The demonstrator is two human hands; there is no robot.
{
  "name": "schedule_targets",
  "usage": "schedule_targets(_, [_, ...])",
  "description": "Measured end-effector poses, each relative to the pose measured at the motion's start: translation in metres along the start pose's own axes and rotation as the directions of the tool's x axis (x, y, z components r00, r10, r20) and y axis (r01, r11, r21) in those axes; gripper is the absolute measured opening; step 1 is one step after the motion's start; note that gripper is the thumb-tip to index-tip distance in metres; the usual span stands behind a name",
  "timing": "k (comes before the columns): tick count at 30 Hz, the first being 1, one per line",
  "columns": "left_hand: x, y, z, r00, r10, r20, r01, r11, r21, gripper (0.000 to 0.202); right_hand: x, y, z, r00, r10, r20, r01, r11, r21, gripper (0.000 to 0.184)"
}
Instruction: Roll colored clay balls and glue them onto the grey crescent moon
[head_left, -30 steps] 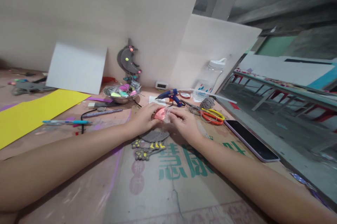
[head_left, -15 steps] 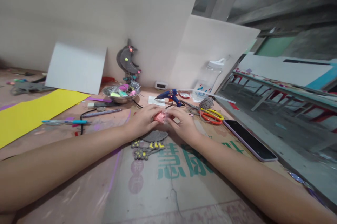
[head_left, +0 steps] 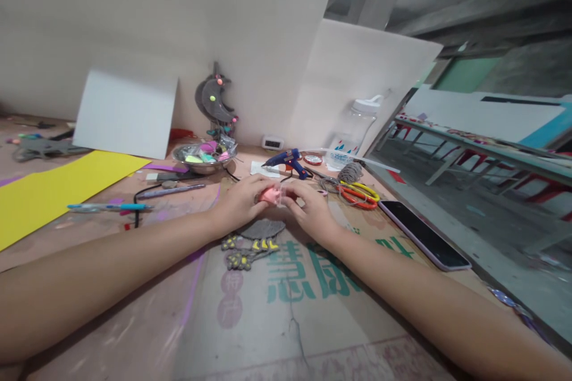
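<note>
Both my hands meet over the middle of the table around a small pink object in a clear plastic wrap [head_left: 271,194]. My left hand [head_left: 239,203] grips its left side with curled fingers. My right hand [head_left: 310,209] pinches the clear wrap on its right side. Just below them on the cardboard sheet [head_left: 313,303] lies a grey felt piece with yellow hanging bits [head_left: 254,239].
A blue glue gun [head_left: 288,162], orange and yellow scissors [head_left: 360,196], twine, a phone [head_left: 422,234] and a water bottle [head_left: 355,133] lie to the right. A metal bowl of bits [head_left: 203,157], a grey moon ornament [head_left: 214,101], pens and yellow paper [head_left: 49,190] lie left.
Both hands stay closed on the pink object and shift only slightly; the view drifts a little.
</note>
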State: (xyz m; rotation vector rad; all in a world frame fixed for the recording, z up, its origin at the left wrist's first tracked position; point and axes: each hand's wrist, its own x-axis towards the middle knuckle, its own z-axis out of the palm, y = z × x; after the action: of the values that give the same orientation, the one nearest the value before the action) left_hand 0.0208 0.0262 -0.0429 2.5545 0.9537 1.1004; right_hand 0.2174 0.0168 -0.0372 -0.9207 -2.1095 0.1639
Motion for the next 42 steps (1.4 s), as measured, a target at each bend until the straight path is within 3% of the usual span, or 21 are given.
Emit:
schedule_targets(5, [0.000,0.000,0.000,0.999,0.052,0.009,-0.053,0.997,0.052,0.035,-0.001,-0.005,0.000,1.000,-0.010,-0.013,0.011,0.998,0.068,0.006])
schedule_targets(9, [0.001,0.002,-0.001,0.996,0.081,0.026,-0.082,0.996,0.048,0.034,-0.002,-0.007,0.002,1.000,-0.012,-0.016,0.012,1.000,0.009,0.007])
schedule_targets(13, [0.001,0.001,0.000,0.997,0.080,0.023,-0.079,0.997,-0.024,0.044,-0.001,-0.004,0.001,0.994,-0.089,-0.066,0.086,0.995,-0.047,0.007])
schedule_targets(17, [0.000,-0.003,0.004,0.999,0.025,0.023,-0.023,0.997,-0.072,0.042,0.000,-0.001,-0.001,0.988,-0.114,-0.103,0.111,0.993,-0.036,0.009])
schedule_targets(21, [0.000,-0.004,0.004,0.997,-0.058,-0.052,0.054,0.995,-0.085,0.040,0.001,-0.001,-0.001,0.989,-0.067,-0.135,0.064,0.998,-0.030,0.014])
schedule_targets(33, [0.001,0.004,0.000,0.995,-0.030,-0.099,0.017,0.992,-0.128,0.031,0.000,-0.002,0.001,0.984,-0.163,-0.079,0.161,0.987,-0.020,0.013])
schedule_targets(37, [0.000,0.003,0.000,0.995,-0.025,-0.095,0.013,0.992,-0.125,0.031,0.002,-0.005,0.001,0.989,-0.135,-0.059,0.133,0.991,-0.032,0.009])
schedule_targets(42, [0.000,0.006,0.000,0.995,-0.037,-0.091,0.028,0.994,-0.106,0.034,-0.001,-0.001,0.003,1.000,-0.006,-0.016,0.005,0.999,-0.034,0.010])
